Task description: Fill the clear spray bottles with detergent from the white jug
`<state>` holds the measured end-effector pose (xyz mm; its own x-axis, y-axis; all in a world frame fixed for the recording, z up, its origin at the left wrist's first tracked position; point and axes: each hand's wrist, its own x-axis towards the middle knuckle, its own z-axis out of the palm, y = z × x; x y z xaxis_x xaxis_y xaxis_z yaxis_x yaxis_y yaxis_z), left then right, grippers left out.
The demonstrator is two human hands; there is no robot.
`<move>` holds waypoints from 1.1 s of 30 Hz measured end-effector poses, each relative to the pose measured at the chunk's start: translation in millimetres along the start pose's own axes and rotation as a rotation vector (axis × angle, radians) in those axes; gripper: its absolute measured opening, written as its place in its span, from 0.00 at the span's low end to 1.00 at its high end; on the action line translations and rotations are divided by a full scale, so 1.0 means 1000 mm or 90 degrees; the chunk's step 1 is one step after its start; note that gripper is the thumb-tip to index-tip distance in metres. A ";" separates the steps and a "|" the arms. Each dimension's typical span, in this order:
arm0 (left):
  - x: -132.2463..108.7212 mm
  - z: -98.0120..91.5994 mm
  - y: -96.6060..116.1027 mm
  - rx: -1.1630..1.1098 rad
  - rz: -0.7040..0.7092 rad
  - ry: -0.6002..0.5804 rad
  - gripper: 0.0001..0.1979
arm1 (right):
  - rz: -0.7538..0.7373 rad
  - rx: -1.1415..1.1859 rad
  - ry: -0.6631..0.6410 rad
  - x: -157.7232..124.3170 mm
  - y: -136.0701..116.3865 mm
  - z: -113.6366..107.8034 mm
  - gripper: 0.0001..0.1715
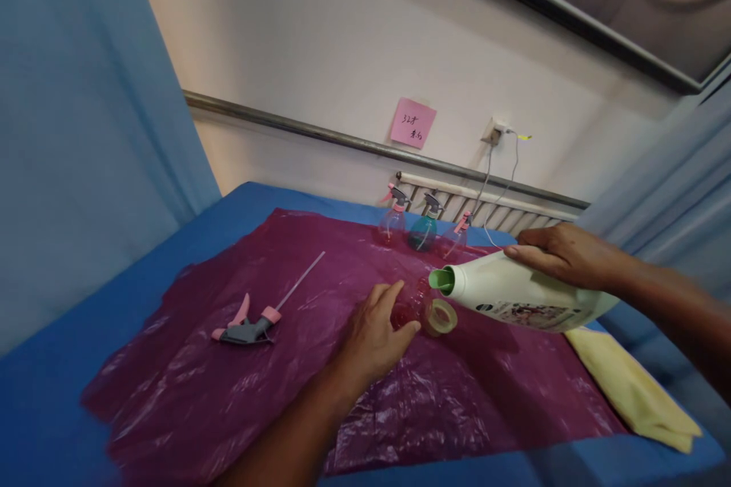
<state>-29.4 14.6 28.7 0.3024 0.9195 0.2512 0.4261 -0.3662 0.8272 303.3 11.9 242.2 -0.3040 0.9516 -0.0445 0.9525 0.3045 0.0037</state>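
Note:
My right hand (563, 251) grips a large pale jug (531, 297) by its upper side and holds it tilted almost level, mouth to the left. The jug's green spout (441, 279) is right over the neck of a clear spray bottle (408, 304) without its head. Around that bottle's left side curve the fingers of my left hand (380, 323). A translucent yellowish cap (441, 317) sits beside the bottle, below the spout. A grey and pink spray head (248, 326) with a long thin tube lies to the left. Whether liquid is flowing I cannot tell.
Behind stand a clear spray bottle (391, 224), a teal one (423, 232) and another clear one (455, 237). A magenta plastic sheet (217, 373) covers much of the blue table (51, 388). A folded yellow cloth (633, 388) lies right. A cable (487, 186) hangs from the wall socket.

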 end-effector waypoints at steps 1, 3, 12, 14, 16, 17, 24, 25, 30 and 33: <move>0.000 0.000 0.000 0.000 0.000 0.000 0.37 | -0.002 -0.002 0.000 0.000 -0.001 -0.001 0.39; 0.000 0.000 -0.001 0.001 -0.001 0.000 0.36 | -0.005 -0.003 0.001 0.001 -0.002 -0.002 0.39; 0.000 0.001 -0.002 0.005 0.001 0.001 0.36 | -0.012 -0.005 0.007 0.004 -0.004 -0.007 0.38; 0.000 0.000 0.000 0.005 -0.002 0.001 0.36 | -0.014 -0.010 0.008 0.004 -0.005 -0.008 0.39; 0.000 0.000 0.001 0.003 -0.006 0.001 0.36 | -0.014 -0.014 0.003 0.005 -0.007 -0.009 0.40; 0.000 0.000 0.001 0.002 -0.008 0.000 0.36 | -0.011 -0.016 0.000 0.005 -0.007 -0.010 0.40; -0.001 0.001 -0.002 0.002 0.001 0.000 0.36 | -0.016 -0.026 -0.012 0.006 -0.007 -0.012 0.40; -0.001 0.001 -0.003 0.000 0.000 0.000 0.36 | -0.015 -0.028 -0.012 0.006 -0.007 -0.012 0.40; -0.001 0.002 -0.002 -0.001 -0.003 0.000 0.37 | -0.007 -0.021 -0.022 0.007 -0.006 -0.013 0.39; -0.001 0.000 0.000 -0.004 -0.008 -0.002 0.36 | -0.012 -0.029 -0.020 0.007 -0.004 -0.012 0.39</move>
<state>-29.3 14.1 28.2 0.2996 0.9237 0.2388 0.4254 -0.3533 0.8332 297.2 18.2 253.6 -0.3201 0.9443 -0.0765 0.9448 0.3241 0.0475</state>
